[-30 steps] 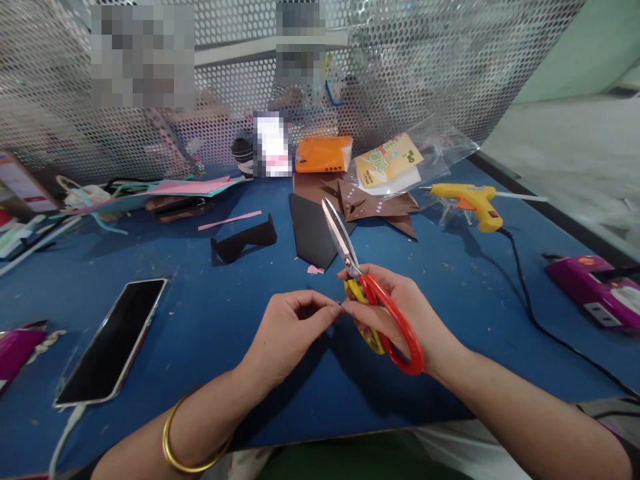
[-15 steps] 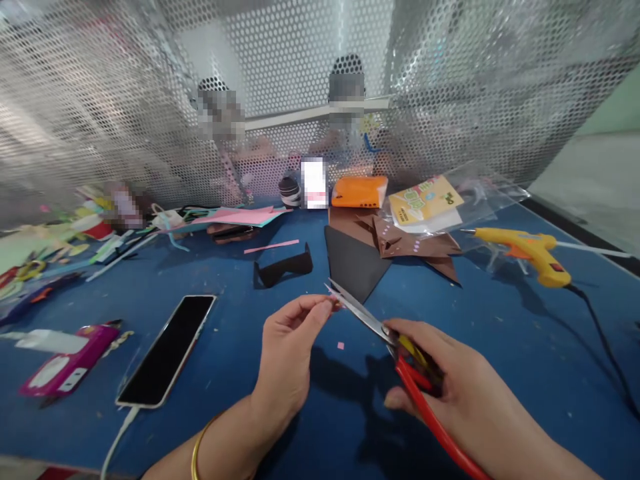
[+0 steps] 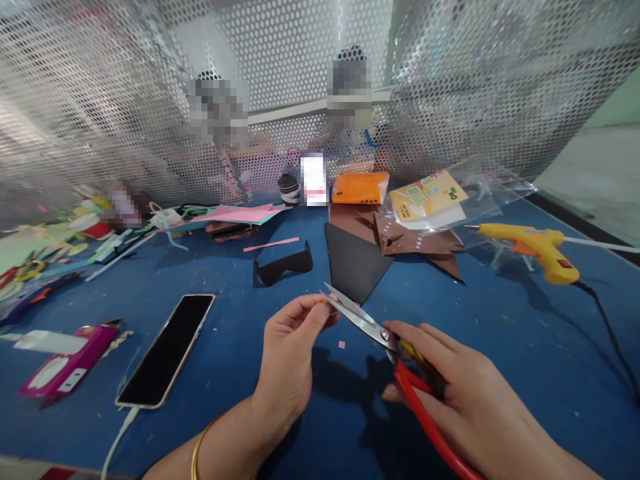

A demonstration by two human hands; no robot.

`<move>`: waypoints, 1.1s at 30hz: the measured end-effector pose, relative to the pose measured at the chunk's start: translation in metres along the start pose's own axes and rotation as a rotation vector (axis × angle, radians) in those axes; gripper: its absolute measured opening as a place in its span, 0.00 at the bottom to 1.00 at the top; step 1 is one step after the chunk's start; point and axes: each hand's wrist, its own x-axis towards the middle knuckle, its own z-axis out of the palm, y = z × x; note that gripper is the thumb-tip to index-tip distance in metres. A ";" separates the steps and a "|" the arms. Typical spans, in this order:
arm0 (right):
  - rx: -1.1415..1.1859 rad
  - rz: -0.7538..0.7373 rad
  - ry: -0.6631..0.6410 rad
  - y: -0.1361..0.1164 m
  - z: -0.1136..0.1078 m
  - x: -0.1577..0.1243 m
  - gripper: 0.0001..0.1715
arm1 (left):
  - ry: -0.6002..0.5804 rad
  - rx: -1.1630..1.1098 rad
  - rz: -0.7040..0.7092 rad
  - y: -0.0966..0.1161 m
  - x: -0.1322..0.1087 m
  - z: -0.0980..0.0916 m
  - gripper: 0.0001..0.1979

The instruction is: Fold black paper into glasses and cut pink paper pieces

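Observation:
My left hand (image 3: 293,347) is closed in a pinch on a tiny piece of pink paper (image 3: 333,295), of which only a bit shows past the fingertips. My right hand (image 3: 455,380) grips red-handled scissors (image 3: 357,317), its fingers wrapped round the handles. Their blades lie nearly together right at the left fingertips, by the pink piece. Below the blades a small pink paper square (image 3: 341,345) rests on the blue table (image 3: 240,333). Farther back lie a thin pink paper strip (image 3: 271,244) and a bent black paper piece (image 3: 284,265).
Black card (image 3: 353,260) and folded brown paper (image 3: 420,241) lie ahead. A yellow glue gun (image 3: 530,245) with a cord sits right, near a plastic bag (image 3: 500,190). To the left are a charging phone (image 3: 167,350) and a purple device (image 3: 75,360). Behind stands a perforated metal screen (image 3: 280,53).
The scissor blades have shifted slightly at the left fingertips, and their flat side now shows more. My left hand has barely moved. The view has moved a little.

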 end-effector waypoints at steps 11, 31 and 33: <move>0.135 0.030 -0.087 0.005 0.002 -0.005 0.30 | -0.048 -0.013 0.013 0.000 0.002 -0.002 0.06; 0.128 0.059 -0.039 0.001 0.001 -0.004 0.28 | -0.049 -0.021 -0.004 0.000 0.003 -0.003 0.06; 0.117 0.075 -0.036 -0.002 0.000 -0.004 0.28 | -0.048 -0.023 -0.005 0.000 0.003 -0.004 0.06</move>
